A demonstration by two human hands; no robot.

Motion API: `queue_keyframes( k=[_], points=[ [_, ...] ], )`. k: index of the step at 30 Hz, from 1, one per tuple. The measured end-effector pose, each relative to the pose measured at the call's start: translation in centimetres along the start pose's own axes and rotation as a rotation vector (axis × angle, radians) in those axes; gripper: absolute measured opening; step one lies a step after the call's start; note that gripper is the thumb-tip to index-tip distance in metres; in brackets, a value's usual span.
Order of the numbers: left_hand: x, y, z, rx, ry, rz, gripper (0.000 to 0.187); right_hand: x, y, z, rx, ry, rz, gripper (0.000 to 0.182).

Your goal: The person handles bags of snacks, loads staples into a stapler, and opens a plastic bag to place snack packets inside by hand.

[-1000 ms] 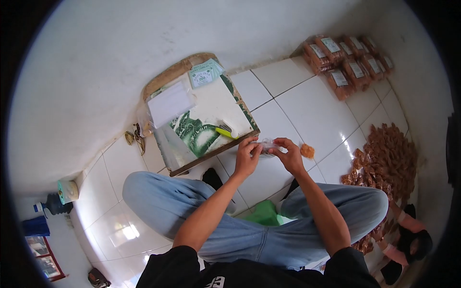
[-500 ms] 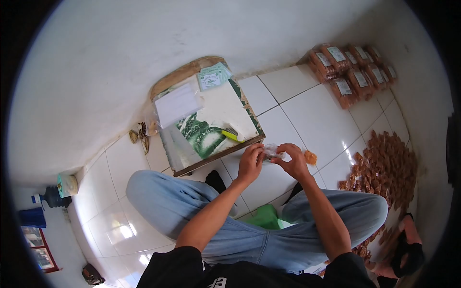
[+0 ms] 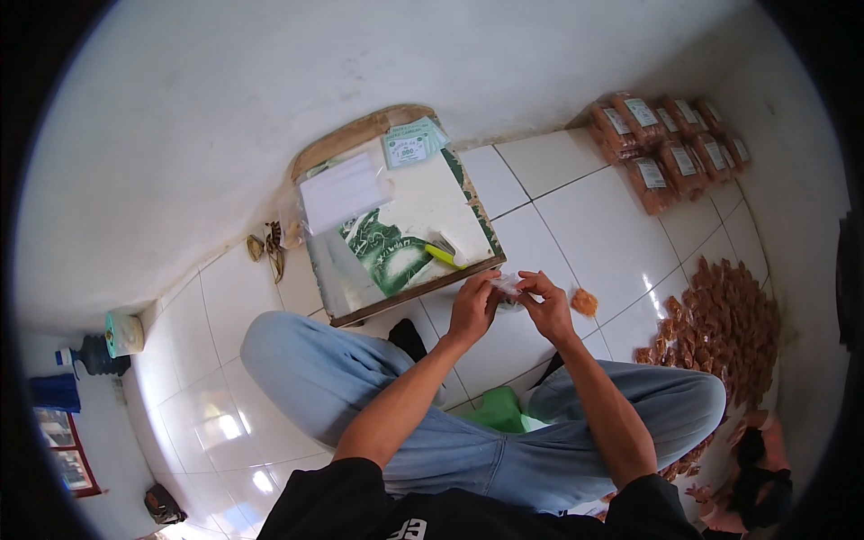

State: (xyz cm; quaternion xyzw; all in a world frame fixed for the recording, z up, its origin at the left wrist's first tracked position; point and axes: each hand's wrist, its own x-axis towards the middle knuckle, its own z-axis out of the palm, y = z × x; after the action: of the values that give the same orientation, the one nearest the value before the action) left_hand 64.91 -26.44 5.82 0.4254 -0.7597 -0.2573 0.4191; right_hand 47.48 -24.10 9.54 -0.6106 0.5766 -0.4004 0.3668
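Left grip (image 3: 472, 309), right grip (image 3: 548, 311): both pinched narrow on clear plastic bag (image 3: 507, 284).

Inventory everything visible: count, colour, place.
Table: 1, white and green, centre
Labels: several, pale green, table's far edge
Flat stack: 1, white, table's left
Tool: 1, lime, table's near right
Plastic bag: 1, clear, near table corner
Clump: 1, orange, right of bag
Small packets: uncountable heap, brown, right
Labelled packs: about ten, brown, upper right
Unclear object: 1, green, bottom centre
Tub: 1, pale, far left
Bottle: 1, dark, far left
Window: 1, red frame, lower left
Floor tiles: many, white, throughout
Other person: 1, dark clothing, lower right
Left hand, right hand: one each, bare, pinching bag
Legs: 2, blue jeans, below
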Motion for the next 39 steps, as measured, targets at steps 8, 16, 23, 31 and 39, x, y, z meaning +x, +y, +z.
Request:
queue_keyframes(
  k=[8,16,23,31,39],
  points=[
    [0.3,0.2,-0.2,-0.075,-0.045,-0.062,0.018,0.3,0.0,-0.8,0.098,0.024,0.098,0.022],
    [0.2,-0.4,0.2,-0.083,-0.094,-0.089,0.025,1.0,-0.1,-1.5,-0.328,-0.18,-0.244,0.031],
    [0.1,0.3,-0.4,-0.012,0.091,0.023,0.028,1.2,0.2,-1.1,-0.376,-0.179,-0.249,0.019],
    [0.7,0.2,-0.7,0.099,0.009,0.121,0.02,0.8,-0.9,-2.2,-0.46,-0.205,-0.234,0.024],
    [1.2,0.7,-1.2,0.057,-0.043,0.109,0.012,0.5,-0.2,-2.1,0.171,-0.087,0.263,0.037]
  ],
)
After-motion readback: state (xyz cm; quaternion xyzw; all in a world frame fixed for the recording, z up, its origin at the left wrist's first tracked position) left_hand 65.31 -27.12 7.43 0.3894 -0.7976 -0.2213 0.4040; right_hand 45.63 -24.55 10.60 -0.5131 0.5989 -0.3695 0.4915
